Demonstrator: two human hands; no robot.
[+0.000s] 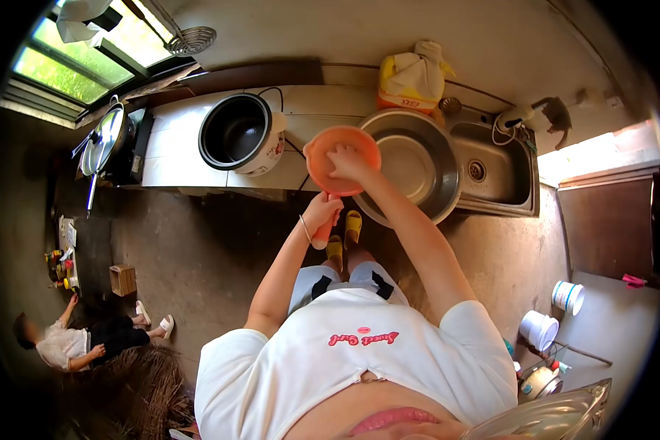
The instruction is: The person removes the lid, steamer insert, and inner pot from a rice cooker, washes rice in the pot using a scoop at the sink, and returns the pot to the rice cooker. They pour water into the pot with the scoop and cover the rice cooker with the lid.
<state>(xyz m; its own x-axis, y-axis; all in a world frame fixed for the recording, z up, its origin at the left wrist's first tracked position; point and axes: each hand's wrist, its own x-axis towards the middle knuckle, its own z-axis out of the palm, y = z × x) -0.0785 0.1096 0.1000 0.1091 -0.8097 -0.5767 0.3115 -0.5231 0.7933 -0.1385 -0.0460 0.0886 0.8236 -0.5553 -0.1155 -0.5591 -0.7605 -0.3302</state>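
Note:
My left hand (321, 213) is wrapped round the handle of an orange-pink plastic water dipper (368, 145), held up at the counter's front edge. Inside the dipper's bowl is my right hand (347, 161), palm down with its fingers spread. Whatever lies under those fingers is too small to make out. Just right of the dipper, partly behind my right forearm, sits a wide metal basin (411, 154). On the counter to the left stands a white rice cooker (265, 155) without its lid, its dark inner pot (235, 132) showing.
A steel sink (502, 165) adjoins the basin on the right. Behind the basin stands a yellow jug (411, 81) with a cloth over it. A lidded pan (104, 141) is on the stove at left. Another person (73, 345) sits lower left; white buckets (541, 330) stand lower right.

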